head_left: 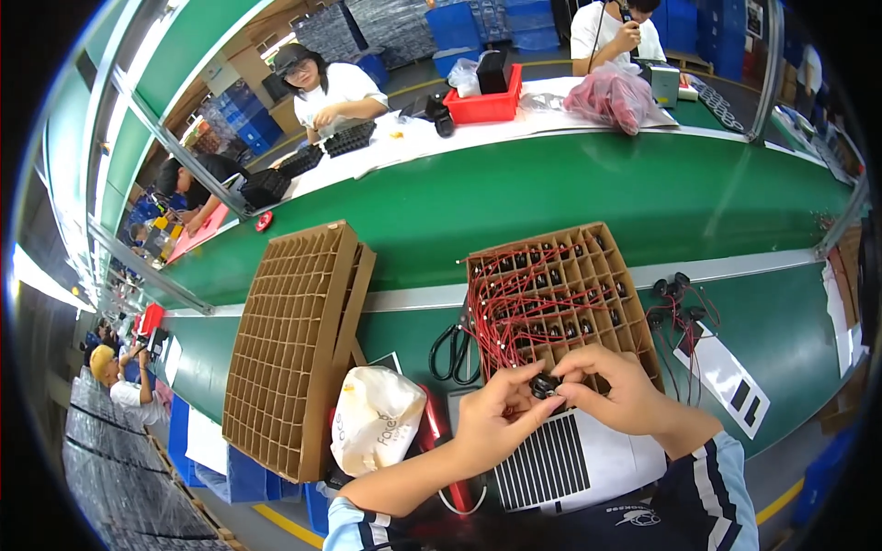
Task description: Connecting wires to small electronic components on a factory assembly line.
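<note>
Between the fingertips of both my hands is a small round black part point(545, 385), perhaps a little speaker or buzzer; its kind is too small to make out. My left hand point(501, 404) pinches it from the left, and my right hand point(606, 386) grips it from the other side. Just beyond them stands a cardboard divider box point(634, 317), its cells partly filled with similar black parts on red wires point(496, 317). Under my wrists lies a white sheet with black stripes point(542, 464).
Black-handled scissors point(452, 354) and a white printed pouch point(375, 421) lie left of my hands. Farther left, stacked cardboard divider trays point(285, 344) lean. Loose wired black parts point(675, 289) rest at right. Beyond runs a green conveyor belt point(413, 211), with co-workers across it.
</note>
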`<state>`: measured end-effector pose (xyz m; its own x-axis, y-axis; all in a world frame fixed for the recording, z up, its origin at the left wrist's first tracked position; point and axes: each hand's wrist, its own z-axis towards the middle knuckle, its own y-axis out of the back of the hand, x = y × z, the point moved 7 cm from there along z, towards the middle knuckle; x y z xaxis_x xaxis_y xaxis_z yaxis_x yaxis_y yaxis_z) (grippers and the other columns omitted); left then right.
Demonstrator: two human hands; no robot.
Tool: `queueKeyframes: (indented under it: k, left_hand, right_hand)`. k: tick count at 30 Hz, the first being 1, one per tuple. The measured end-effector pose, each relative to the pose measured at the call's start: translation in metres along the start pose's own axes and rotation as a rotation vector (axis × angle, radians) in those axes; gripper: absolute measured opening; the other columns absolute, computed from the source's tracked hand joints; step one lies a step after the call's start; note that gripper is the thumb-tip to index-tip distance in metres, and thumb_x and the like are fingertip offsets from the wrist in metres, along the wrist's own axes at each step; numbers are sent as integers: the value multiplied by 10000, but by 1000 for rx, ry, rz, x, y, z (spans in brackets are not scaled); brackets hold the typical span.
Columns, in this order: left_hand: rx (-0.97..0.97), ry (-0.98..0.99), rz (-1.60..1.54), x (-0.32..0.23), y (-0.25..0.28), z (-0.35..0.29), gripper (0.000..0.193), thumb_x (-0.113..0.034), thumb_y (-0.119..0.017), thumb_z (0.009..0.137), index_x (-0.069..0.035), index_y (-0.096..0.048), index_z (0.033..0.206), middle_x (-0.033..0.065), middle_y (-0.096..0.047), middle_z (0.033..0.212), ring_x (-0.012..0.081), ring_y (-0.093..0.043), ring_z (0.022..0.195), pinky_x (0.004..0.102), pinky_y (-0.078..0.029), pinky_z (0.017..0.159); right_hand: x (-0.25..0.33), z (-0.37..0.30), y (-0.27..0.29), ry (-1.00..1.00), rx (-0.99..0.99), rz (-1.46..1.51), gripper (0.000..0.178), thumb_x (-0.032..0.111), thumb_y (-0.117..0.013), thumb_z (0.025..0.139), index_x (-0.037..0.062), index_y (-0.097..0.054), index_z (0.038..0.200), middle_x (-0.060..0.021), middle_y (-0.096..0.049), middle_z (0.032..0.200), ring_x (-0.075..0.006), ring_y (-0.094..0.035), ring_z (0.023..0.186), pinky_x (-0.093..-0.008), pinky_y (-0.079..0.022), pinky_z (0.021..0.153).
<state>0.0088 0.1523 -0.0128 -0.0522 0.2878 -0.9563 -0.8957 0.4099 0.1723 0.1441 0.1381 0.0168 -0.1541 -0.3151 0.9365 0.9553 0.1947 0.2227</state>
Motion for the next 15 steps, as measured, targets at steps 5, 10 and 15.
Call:
queueKeyframes:
  k: [5, 10, 15]
  left_hand:
    - [1, 47, -153, 2, 1, 4, 390, -66, -664, 757, -1, -464, 1085, 13, -550, 671, 20, -499, 560, 162, -411, 506]
    - [53, 135, -296, 3, -1, 7, 327, -49, -637, 777, -8, -456, 1047, 10, -534, 757, 10, -445, 582, 149, -350, 500]
    - [53, 176, -415, 4, -1, 8, 310, -38, -594, 805, -11, -432, 1068, 3, -495, 719, 21, -437, 554, 165, -346, 478]
  right_hand:
    - [-9, 5, 3, -107, -42, 10, 203, 159, -649, 760, 35, -528, 866, -43, -570, 709, -144, -547, 689, -273, -428, 628]
    - [-3, 5, -2, 72, 32, -301, 177, 215, -637, 764, 66, -554, 715, -11, -543, 662, -166, -495, 662, -296, -367, 659]
    - [-2, 8, -5, 99, 83, -121, 77, 103, -618, 752, 50, -567, 728, -9, -552, 640, -152, -476, 662, -287, -374, 644]
